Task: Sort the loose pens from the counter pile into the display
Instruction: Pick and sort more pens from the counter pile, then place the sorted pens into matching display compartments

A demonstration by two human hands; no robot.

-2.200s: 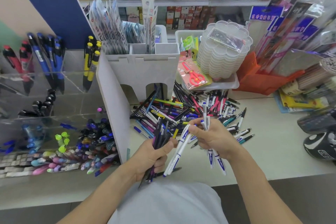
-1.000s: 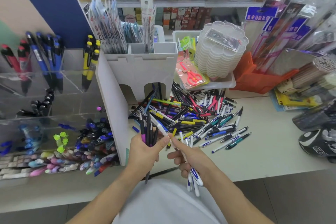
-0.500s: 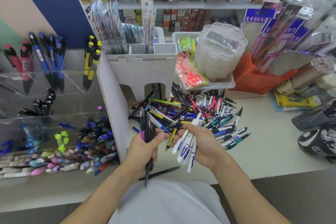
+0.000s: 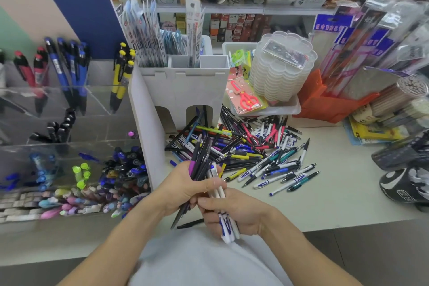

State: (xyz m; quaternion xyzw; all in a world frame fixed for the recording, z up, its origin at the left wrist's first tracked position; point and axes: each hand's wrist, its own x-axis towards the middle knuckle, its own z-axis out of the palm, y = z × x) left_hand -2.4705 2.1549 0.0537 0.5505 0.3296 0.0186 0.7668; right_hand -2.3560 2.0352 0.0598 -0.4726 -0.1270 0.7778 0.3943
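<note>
Pens (image 4: 241, 153) lie in a loose heap at the centre of the frame, spread across the pale surface (image 4: 325, 193) from the foot of the white arched holder (image 4: 183, 90) out toward the right. The left hand (image 4: 185, 187) is clenched round a bundle of dark pens (image 4: 202, 160), one with a purple grip, their upper ends fanning toward the heap. Just below and touching it, the right hand (image 4: 234, 211) grasps a bunch of white-and-blue pens (image 4: 226, 225) whose lower ends poke out under the fingers. The clear display (image 4: 69, 146) at the left of the frame already carries stock — red, blue and yellow pens standing in its upper bins, black ones in the middle, mixed coloured ones in the lowest tier. By my reading the sort is partly done at best: two matched bundles are gathered but not yet put into any bin, and most of the heap is untouched, so a good deal is left. Which bin suits either bundle cannot be told, since the acrylic reflects and blurs its contents. One black pen (image 4: 189, 224) lies alone near the surface's front edge, partly behind the hands. How many pens each hand holds is hidden by the fingers, and the display's left side is cut off by the frame.
</note>
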